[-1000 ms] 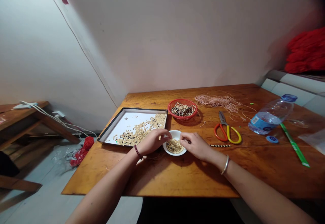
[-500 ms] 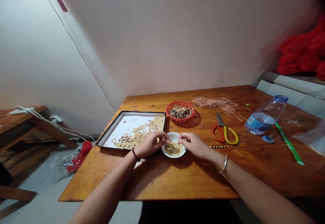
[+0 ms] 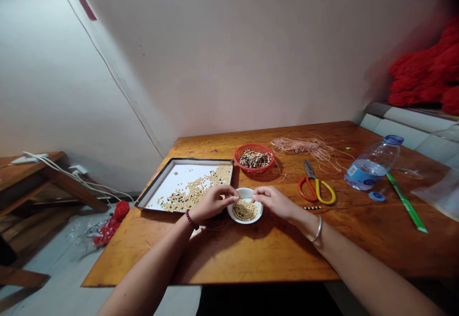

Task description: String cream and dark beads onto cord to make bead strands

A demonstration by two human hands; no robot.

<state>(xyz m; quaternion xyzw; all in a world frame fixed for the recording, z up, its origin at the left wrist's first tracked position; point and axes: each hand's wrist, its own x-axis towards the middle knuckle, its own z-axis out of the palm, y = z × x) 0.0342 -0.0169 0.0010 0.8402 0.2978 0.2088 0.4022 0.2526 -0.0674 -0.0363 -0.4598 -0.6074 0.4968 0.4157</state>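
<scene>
A small white bowl [image 3: 256,215] of pale wooden beads sits on the wooden table [image 3: 272,254] in front of me. My left hand [image 3: 211,202] rests at the bowl's left rim, fingers pinched together on a pale bead. My right hand [image 3: 274,200] hovers over the bowl's right rim, fingers pinched on what looks like a thin cord; a short beaded strand [image 3: 312,207] lies on the table just behind that hand.
A black-rimmed tray [image 3: 158,184] with loose beads lies left of the bowl. Behind are a red basket [image 3: 254,158] of mixed beads, a pile of pink cord [image 3: 303,145], scissors [image 3: 315,188], a water bottle [image 3: 373,168], its cap [image 3: 375,196] and a green stick [image 3: 407,204].
Both hands stay at the bowl, their pinched fingertips drawing slightly closer together over it. The view has shifted a little.
</scene>
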